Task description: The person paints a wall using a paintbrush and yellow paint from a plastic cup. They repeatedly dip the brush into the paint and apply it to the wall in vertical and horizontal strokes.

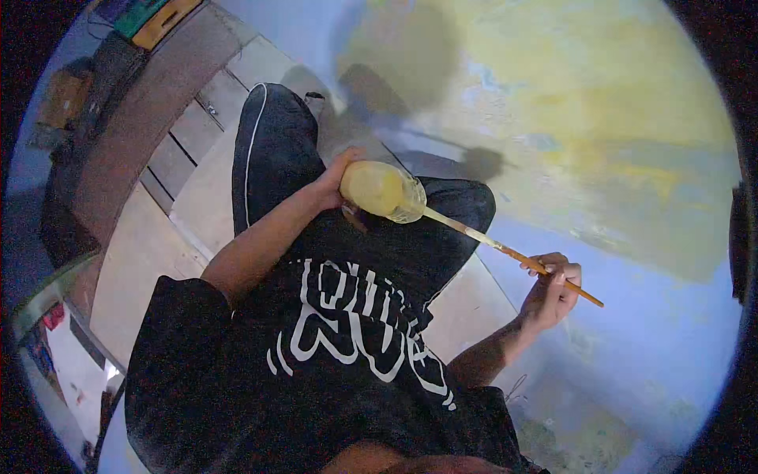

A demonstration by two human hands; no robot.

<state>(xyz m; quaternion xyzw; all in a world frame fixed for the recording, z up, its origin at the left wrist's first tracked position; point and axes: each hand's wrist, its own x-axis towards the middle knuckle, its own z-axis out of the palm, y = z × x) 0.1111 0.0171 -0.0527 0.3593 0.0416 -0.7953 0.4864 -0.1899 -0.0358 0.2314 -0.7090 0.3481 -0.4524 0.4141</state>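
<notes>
Black shirt [245,371] closest, then, above dark trousers [276,150], yellow-filled cup [375,189] gripped in left hand [333,186], brush [505,249] pinched in right hand [557,290] at cup's mouth: possible spill if over-tilted or levered by brush.

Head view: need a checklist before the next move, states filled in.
1. Left hand gripping container: ok.
2. Right hand has its fingers around the stick: ok.
3. Stick's far end at the container's mouth: ok.
4. Stick's tip loaded: cannot tell, tip not distinguishable.
5. Yellow-patched surface dry: cannot tell.
</notes>
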